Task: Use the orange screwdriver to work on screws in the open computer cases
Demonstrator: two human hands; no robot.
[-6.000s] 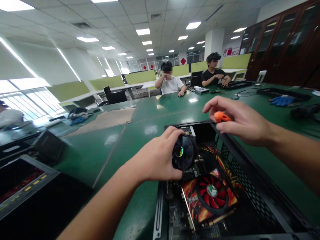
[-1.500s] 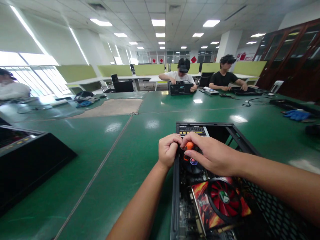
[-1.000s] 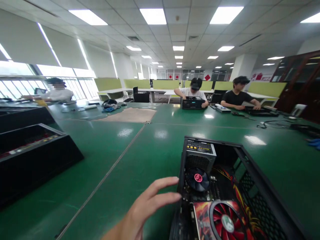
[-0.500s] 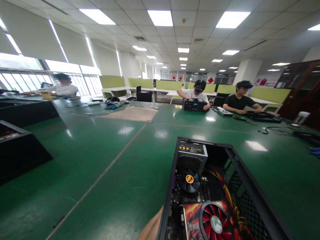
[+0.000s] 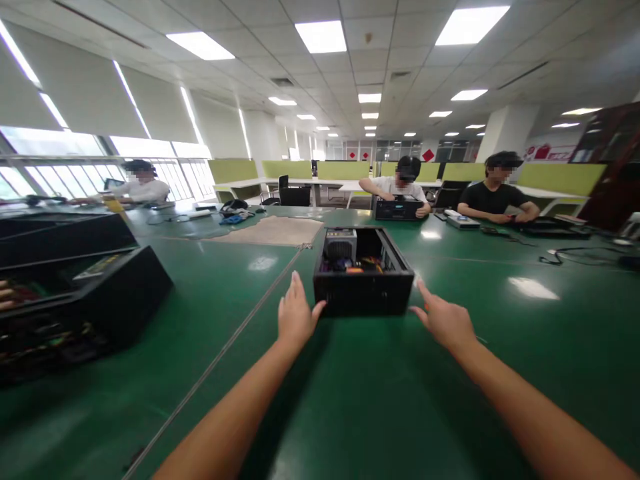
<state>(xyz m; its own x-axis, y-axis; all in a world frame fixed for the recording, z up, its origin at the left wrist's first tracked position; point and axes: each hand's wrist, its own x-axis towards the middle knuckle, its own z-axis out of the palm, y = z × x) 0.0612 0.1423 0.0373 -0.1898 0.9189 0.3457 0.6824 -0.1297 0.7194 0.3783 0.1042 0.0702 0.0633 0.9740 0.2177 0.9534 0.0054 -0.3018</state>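
A black computer case (image 5: 364,293) with its upper side uncovered lies flat on the green table (image 5: 360,400), well forward of me. Inside it a grey power supply (image 5: 341,245) and some coloured cables show; the fan and red graphics card are mostly hidden by the near wall. My left hand (image 5: 296,312) is by the case's near left corner, fingers stretched out, thumb at the edge. At the near right corner, my right hand (image 5: 445,320) has its fingers apart, slightly off the case. Neither hand grips anything.
Another open case (image 5: 135,307) stands at the left, with someone's fingers at its edge. Beyond lie a brown sheet (image 5: 273,231) and a dark bag (image 5: 235,210). A person (image 5: 397,187) handles a case opposite; others sit at far right and left. Cables (image 5: 575,257) lie right.
The computer case has moved away from me across the table. Both my hands now show, spread beside it, where only part of the left showed under it. The case at left appears nearer.
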